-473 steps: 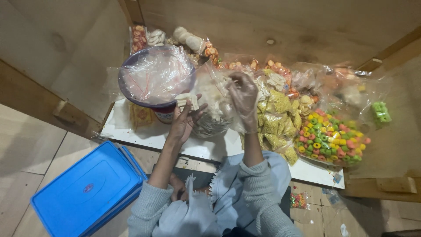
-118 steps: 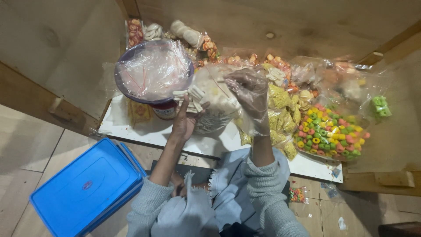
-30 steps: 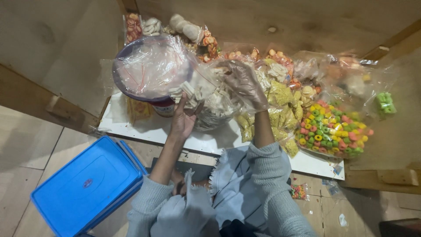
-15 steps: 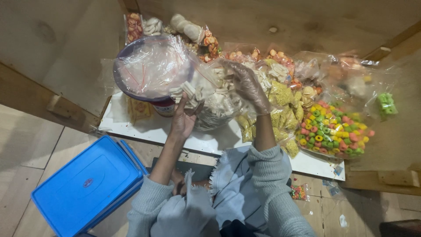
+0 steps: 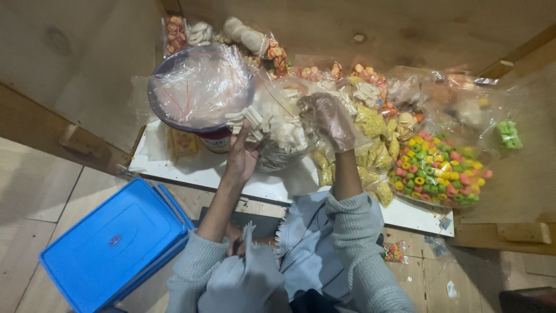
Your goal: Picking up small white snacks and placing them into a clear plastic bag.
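1. Our left hand [image 5: 242, 155] grips the clear bag of white snack pieces [image 5: 278, 124], just right of the bowl [image 5: 200, 87].
2. Our gloved right hand [image 5: 329, 119] is inside that bag, fingers curled; grip unclear.

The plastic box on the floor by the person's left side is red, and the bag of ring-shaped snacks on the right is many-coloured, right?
Not quite: the plastic box is blue, not red, as the head view shows. It does lie on the floor by the person's left side, and the bag of ring-shaped snacks on the right is many-coloured.
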